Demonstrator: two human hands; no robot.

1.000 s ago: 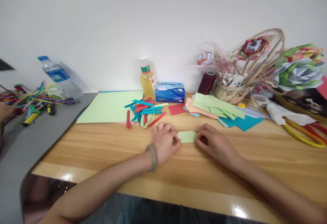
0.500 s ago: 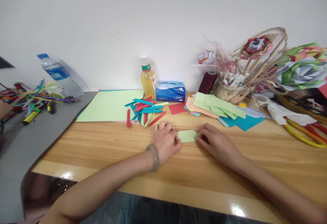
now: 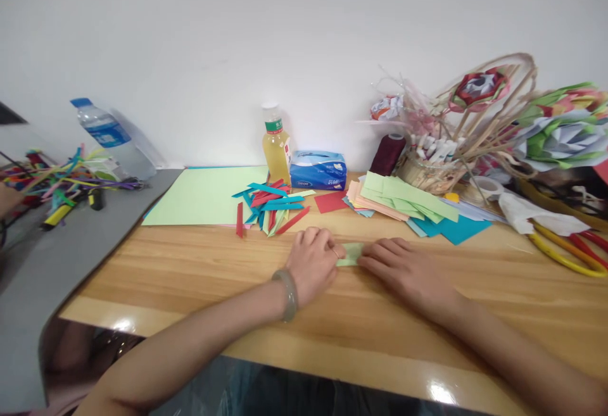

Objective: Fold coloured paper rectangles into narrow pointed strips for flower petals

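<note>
A small folded piece of light green paper [image 3: 350, 254] lies on the wooden table between my two hands. My left hand [image 3: 311, 261], with a grey-green bangle at the wrist, has its fingers curled and closed on the paper's left end. Stretched out and close together, the fingers of my right hand [image 3: 403, 270] lie flat over the right end. Both thumbs are largely hidden, and the hands cover the paper's two ends. Just beyond my left hand is a loose heap of red, blue and green folded paper strips [image 3: 280, 204].
Green paper sheets [image 3: 204, 197] lie behind left, near a juice bottle [image 3: 275, 153] and a tissue pack [image 3: 319, 172]. Coloured paper slips [image 3: 403, 197], a thread spool [image 3: 388, 154], paper flowers [image 3: 479, 90] and scissors [image 3: 560, 254] are at right. A water bottle [image 3: 111, 137] stands left.
My right hand has gone from pinching the green paper's right corner to lying flat over it. My left hand has shifted slightly right, so less of the paper shows.
</note>
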